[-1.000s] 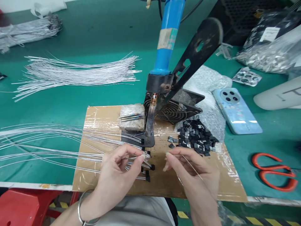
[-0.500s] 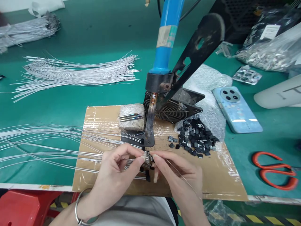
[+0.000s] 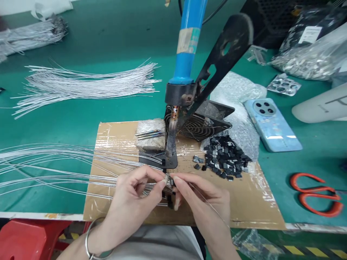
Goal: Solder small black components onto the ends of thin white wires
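Note:
My left hand (image 3: 135, 204) is closed, thumb and forefinger pinching a small metallic connector (image 3: 170, 180) that the fingertips mostly hide. Close against it, my right hand (image 3: 204, 202) pinches a thin solder wire (image 3: 210, 205), whose tail runs back across the palm side. Both sets of fingertips nearly meet just below the tip of a blue soldering iron (image 3: 187, 54), clamped downward in a black stand (image 3: 227, 47). White wires (image 3: 67, 177) stretch in from the left under my left hand. Some end in black connector pieces (image 3: 170, 203) beneath the fingers.
Cardboard (image 3: 244, 209) covers the work spot. A pile of black connector shells (image 3: 225, 157) lies right of a black fan (image 3: 200, 126). A wrapped block (image 3: 150, 144) carries thin metal rods. Around stand a phone (image 3: 276, 126), orange-handled scissors (image 3: 318, 195) and a white wire bundle (image 3: 89, 85).
The whole view has shifted slightly. Both hands keep their pinches at nearly the same spot, the fingertips a little closer around the connector.

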Action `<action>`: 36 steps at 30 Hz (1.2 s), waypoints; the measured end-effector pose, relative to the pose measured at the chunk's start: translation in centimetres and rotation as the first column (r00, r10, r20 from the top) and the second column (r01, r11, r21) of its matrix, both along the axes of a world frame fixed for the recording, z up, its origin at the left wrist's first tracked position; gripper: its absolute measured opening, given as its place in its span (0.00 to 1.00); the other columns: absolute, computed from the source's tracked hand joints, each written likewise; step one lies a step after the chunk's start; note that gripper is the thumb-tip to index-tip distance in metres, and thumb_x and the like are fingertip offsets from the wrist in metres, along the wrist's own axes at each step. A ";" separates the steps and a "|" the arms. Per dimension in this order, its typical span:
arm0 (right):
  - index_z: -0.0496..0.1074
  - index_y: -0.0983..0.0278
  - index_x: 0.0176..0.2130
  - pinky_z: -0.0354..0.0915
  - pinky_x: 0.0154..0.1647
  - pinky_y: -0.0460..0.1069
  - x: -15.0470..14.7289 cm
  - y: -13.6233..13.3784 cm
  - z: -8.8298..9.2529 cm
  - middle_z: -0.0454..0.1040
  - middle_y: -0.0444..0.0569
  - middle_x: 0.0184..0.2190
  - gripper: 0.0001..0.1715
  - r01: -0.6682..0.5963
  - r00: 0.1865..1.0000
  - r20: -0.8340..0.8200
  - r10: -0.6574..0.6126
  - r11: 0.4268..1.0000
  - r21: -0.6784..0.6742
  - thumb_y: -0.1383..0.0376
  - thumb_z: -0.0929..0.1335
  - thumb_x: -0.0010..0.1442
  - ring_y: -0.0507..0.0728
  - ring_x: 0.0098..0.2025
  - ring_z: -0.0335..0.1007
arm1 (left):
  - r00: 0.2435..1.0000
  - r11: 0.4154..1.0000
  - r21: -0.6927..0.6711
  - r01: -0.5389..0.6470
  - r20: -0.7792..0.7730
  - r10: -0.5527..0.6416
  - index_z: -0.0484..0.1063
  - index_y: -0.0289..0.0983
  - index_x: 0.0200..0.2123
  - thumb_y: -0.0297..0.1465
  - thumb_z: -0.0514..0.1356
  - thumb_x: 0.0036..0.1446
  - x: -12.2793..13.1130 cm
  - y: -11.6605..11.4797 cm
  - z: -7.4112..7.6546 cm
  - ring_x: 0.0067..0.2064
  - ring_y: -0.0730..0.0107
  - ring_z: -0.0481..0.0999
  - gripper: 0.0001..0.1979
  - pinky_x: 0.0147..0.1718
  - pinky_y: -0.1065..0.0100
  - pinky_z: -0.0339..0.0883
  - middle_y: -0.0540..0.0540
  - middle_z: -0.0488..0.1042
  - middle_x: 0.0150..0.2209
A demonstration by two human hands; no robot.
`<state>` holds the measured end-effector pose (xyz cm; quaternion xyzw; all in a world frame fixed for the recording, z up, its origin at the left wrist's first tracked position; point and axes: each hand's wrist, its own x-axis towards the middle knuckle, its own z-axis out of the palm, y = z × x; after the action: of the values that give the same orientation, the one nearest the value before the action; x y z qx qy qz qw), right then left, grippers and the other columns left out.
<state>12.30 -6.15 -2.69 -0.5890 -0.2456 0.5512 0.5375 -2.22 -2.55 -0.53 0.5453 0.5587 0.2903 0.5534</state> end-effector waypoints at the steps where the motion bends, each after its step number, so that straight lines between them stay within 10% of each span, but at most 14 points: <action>1: 0.85 0.56 0.32 0.70 0.19 0.42 0.0 0.0 0.0 0.76 0.43 0.22 0.03 0.000 1.000 -0.002 0.000 1.000 -0.002 0.63 0.75 0.57 0.48 0.19 0.68 | 1.000 1.000 -0.001 0.005 0.004 -0.005 0.77 0.36 0.29 0.28 0.62 0.58 -0.1 0.0 0.0 0.34 0.64 0.79 0.06 0.30 0.67 0.72 0.44 0.80 0.31; 36: 0.85 0.53 0.40 0.71 0.21 0.39 0.3 -0.6 -2.2 0.76 0.41 0.24 0.10 -0.080 0.997 -0.004 0.082 0.984 0.160 0.67 0.73 0.61 0.46 0.20 0.71 | 0.994 0.998 -0.062 0.001 0.108 0.005 0.77 0.36 0.28 0.25 0.64 0.59 0.0 0.0 -0.1 0.37 0.69 0.79 0.07 0.36 0.71 0.70 0.47 0.80 0.33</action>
<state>12.64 -6.73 -4.86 -0.5304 -0.3100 0.5544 0.5614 -2.27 -2.55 -0.62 0.5108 0.5372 0.3023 0.5993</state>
